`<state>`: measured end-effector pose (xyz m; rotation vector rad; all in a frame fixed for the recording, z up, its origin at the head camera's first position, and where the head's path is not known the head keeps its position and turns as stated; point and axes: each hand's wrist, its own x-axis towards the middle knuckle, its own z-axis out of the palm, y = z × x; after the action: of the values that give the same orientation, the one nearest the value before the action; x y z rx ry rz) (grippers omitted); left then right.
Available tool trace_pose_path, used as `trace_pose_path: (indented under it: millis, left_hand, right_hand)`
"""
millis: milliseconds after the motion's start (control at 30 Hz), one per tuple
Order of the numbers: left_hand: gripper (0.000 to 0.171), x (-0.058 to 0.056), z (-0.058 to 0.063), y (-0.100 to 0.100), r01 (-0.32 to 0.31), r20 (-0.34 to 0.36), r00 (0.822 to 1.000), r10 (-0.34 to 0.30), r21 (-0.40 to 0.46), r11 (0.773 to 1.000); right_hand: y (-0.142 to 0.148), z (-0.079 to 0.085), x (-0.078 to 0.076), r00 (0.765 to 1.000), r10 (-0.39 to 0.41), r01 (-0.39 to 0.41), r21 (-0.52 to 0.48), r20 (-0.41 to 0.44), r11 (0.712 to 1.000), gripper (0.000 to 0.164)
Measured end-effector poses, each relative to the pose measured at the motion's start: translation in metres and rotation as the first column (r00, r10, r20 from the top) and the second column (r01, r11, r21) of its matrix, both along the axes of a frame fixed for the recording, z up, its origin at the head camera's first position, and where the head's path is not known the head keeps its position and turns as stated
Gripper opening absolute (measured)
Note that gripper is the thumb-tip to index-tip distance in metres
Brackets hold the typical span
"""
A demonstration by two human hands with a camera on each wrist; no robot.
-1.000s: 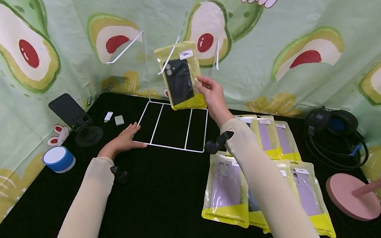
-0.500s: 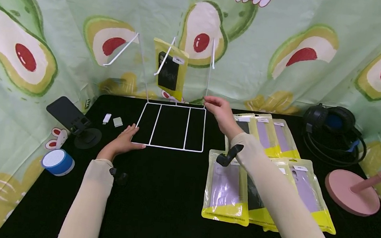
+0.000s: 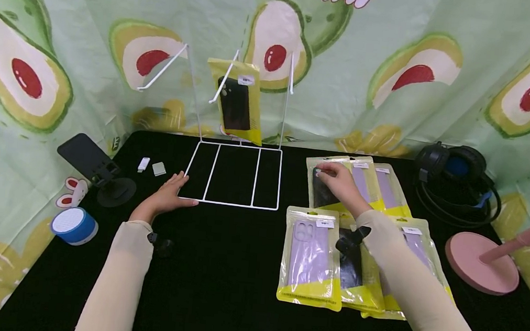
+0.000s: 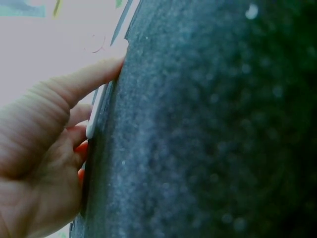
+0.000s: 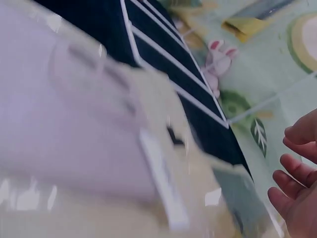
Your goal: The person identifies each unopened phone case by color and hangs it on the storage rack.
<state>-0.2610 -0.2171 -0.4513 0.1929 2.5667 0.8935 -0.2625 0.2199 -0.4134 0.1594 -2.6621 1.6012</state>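
A white wire display rack (image 3: 228,203) stands with its base on the black table. My left hand (image 3: 162,198) rests at the base's front left corner, fingers spread; in the left wrist view the thumb (image 4: 94,77) lies straight along the white wire. From the rack's middle prong hangs a yellow-edged clear packet (image 3: 237,105) with a black phone case inside. To the right, my right hand (image 3: 341,185) is over another packet with a dark case (image 3: 320,192), partly covering it. In the right wrist view its fingers (image 5: 292,183) are loosely bent and hold nothing.
More phone case packets (image 3: 311,259) lie in two rows at the right. Beyond them are black headphones (image 3: 456,171) and a pink stand (image 3: 481,263). At left are a phone stand (image 3: 116,192), a blue speaker (image 3: 74,225), and two small white items (image 3: 158,169).
My right hand has let go of the packet, which now hangs from the middle prong, and has moved right and down to the packets on the table. My left hand stays at the rack's corner.
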Motion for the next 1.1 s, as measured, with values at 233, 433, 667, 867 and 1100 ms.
trace_pose_path:
  millis: [233,433,667,867,1100]
  left_hand:
    - [0.093,-0.003,-0.003,-0.002,0.001,-0.018,1.000,-0.001,-0.024,1.000]
    - [0.095,-0.004,-0.003,-0.002,0.011,-0.017,1.000,-0.011,-0.008,1.000]
    - [0.094,-0.002,-0.002,-0.005,-0.001,-0.014,1.000,0.001,-0.026,1.000]
    - [0.093,-0.002,-0.004,-0.006,0.011,-0.029,1.000,-0.013,-0.039,0.999]
    - [0.095,-0.004,-0.007,-0.002,0.003,-0.021,1.000,-0.004,-0.035,0.999]
  right_hand:
    - [0.027,-0.006,0.011,0.998,-0.059,0.058,0.098,0.015,0.994,0.032]
    - [0.043,-0.008,0.020,0.979,-0.180,0.195,0.177,-0.096,0.965,0.029]
    - [0.054,-0.010,0.025,0.965,-0.262,0.255,0.143,0.032,0.956,0.034]
    - [0.059,-0.013,0.026,0.960,-0.242,0.226,0.121,0.139,0.967,0.037]
    - [0.059,-0.015,0.022,0.978,-0.176,0.149,0.220,0.109,0.964,0.033]
